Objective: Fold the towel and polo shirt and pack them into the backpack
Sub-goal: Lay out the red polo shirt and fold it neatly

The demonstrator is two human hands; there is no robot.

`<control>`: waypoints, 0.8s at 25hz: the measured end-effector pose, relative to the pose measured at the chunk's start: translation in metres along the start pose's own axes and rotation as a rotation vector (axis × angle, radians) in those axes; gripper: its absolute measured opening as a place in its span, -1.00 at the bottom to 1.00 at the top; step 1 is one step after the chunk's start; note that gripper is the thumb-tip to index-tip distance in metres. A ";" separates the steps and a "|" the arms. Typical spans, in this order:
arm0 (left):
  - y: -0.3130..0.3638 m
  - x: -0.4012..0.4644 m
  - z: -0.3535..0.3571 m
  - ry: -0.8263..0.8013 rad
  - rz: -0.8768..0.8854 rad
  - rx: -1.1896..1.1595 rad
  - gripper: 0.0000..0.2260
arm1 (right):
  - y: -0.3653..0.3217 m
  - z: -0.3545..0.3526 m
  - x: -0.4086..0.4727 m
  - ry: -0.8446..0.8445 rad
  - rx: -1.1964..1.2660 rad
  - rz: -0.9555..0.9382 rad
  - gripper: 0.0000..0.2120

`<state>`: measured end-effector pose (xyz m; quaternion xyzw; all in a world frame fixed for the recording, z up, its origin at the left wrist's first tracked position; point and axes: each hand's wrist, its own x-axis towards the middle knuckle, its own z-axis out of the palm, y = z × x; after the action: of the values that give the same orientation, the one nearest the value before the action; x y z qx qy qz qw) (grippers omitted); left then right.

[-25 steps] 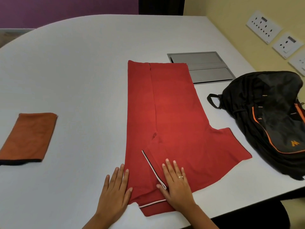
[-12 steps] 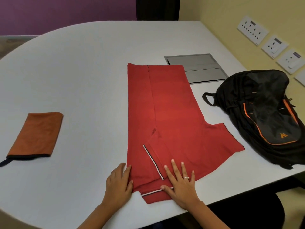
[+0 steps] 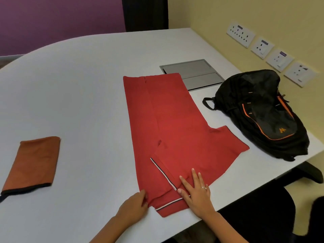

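Fingertips of the left hand (image 3: 134,205) tucked out of sight at the polo shirt (image 3: 172,130) edge, collar partly covered under the right hand (image 3: 196,192) fingers, towel (image 3: 34,163) loop cut off by the frame's left edge, socket labels too small to be read

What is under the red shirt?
The white table lies under the red polo shirt, and the shirt's far corner overlaps the grey metal panel. Anything else beneath is covered by the cloth. The right hand presses on top.
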<state>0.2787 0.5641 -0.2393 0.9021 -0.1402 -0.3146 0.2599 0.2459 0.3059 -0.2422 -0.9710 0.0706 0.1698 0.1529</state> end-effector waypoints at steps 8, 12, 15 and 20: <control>0.049 0.057 -0.061 0.407 0.061 0.210 -0.85 | 0.044 -0.051 0.030 0.359 0.744 0.543 -0.34; 0.073 0.106 -0.051 0.445 0.244 0.367 -0.61 | 0.073 -0.081 0.049 0.395 1.071 0.777 -0.34; 0.086 0.133 -0.032 0.348 0.246 0.470 -0.48 | 0.104 -0.093 0.069 0.383 1.205 0.893 -0.41; 0.077 0.145 0.009 0.321 0.139 0.472 -0.46 | 0.143 -0.117 0.096 0.422 1.472 0.900 -0.75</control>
<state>0.3762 0.4367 -0.2740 0.9641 -0.2281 -0.1078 0.0826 0.3444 0.1253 -0.2105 -0.5177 0.5636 -0.0574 0.6412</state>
